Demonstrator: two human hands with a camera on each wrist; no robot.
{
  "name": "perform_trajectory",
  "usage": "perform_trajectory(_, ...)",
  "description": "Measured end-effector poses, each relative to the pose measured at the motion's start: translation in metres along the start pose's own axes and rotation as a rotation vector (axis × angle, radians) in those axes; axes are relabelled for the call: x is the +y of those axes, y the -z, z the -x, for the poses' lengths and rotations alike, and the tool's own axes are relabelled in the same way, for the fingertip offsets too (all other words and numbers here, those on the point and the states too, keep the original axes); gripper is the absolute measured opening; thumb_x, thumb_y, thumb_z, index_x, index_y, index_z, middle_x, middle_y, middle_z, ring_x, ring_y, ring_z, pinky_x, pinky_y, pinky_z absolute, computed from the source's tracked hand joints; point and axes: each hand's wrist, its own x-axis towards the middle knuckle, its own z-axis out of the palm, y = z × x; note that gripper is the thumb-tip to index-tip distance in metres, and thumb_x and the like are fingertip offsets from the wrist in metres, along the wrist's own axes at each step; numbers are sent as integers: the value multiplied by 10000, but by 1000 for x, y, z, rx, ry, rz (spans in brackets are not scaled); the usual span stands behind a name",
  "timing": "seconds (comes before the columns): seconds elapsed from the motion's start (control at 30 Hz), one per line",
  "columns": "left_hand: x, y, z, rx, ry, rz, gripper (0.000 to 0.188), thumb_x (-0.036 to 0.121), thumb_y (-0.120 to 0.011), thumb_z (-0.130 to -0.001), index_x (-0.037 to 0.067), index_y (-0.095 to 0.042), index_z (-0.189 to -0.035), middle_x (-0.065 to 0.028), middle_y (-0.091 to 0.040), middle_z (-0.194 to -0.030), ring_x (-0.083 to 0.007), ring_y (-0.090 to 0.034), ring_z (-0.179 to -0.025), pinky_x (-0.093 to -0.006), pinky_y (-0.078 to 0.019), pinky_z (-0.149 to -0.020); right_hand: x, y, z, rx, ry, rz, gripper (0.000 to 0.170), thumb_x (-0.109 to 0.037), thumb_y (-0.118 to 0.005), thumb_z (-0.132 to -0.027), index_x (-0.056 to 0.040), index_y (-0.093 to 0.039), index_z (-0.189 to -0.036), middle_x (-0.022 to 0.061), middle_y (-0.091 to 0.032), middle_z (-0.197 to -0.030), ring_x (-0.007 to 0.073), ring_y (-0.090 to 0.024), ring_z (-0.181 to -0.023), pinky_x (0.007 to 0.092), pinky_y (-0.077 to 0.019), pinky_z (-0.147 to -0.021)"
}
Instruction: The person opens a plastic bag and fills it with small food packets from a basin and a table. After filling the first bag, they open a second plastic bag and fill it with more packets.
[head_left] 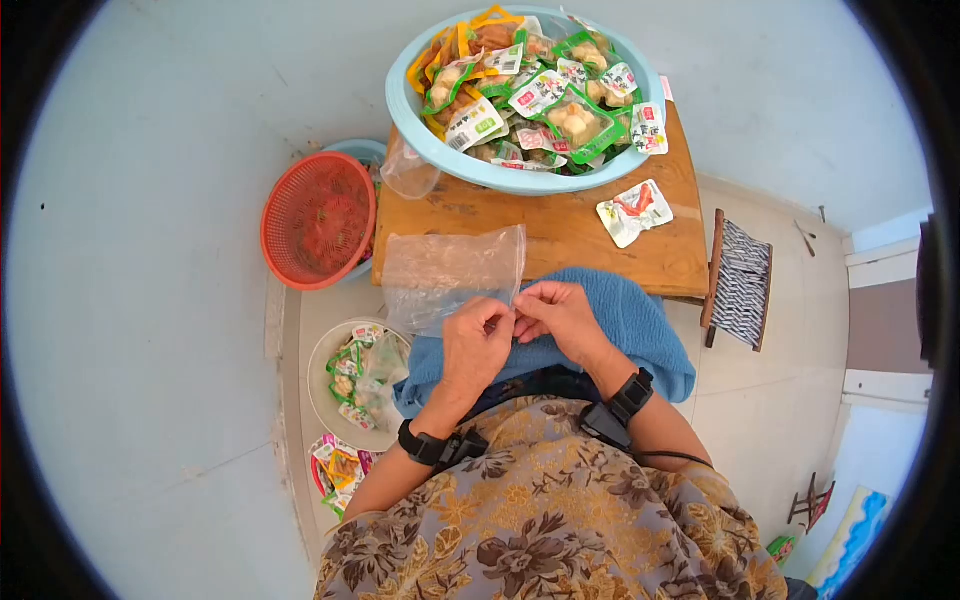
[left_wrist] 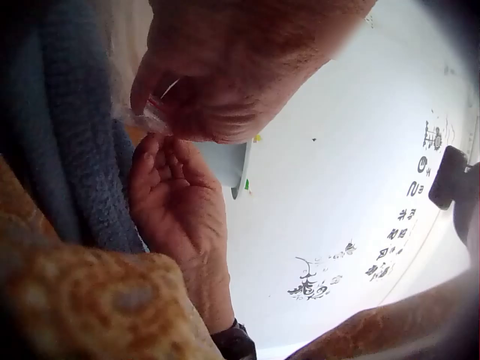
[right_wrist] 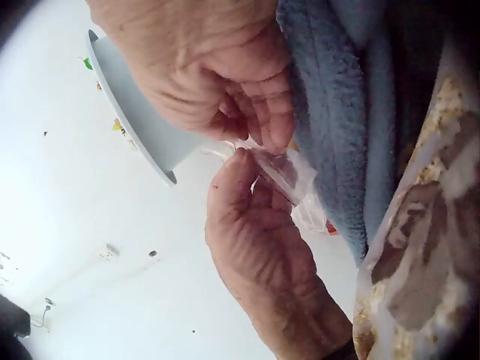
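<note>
1 woven stool [head_left: 741, 283] stands beside the table [head_left: 565, 235].

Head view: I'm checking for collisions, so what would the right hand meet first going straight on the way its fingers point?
Probably the left hand: the right hand points across at it, though depth is unclear and the clear plastic bag may come between.

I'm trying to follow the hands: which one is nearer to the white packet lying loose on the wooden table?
The right hand. The white packet lies ahead of it and to its right; the left hand is farther off, to the right hand's left.
</note>
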Motion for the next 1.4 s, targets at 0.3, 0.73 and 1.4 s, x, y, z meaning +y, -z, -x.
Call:
perform_trajectory(0.3,1,-1,-2,48,-34,21,41,23,-707,-802,-15,-697,-814,-122,-663,-736,-184,-630,-632,-290,-490,-589,1,0,-4,7,8,-80,164,-111,-656,-919,51,-674,-942,127,-699,-833,181,-694,-680,297,-595,-604)
perform_trajectory(0.73,1,-2,1,27,-258,-221,42,28,-698,-795,17,-661,-810,-146,-651,-775,-288,-650,-679,-364,-506,-576,0,-5,-3,84,10,-58,196,-146,-649,-928,49,-667,-924,102,-675,-785,179,-687,-635,289,-585,-556)
perform_trajectory(1.4,-1,-6,-3,1,-105,-82,102,50,-687,-860,-3,-657,-942,-139,-674,-825,-225,-659,-699,-328,-522,-614,0,-1,-2,67,2,-35,181,-131,-730,-896,43,-678,-892,113,-702,-795,164,-694,-649,285,-597,-567)
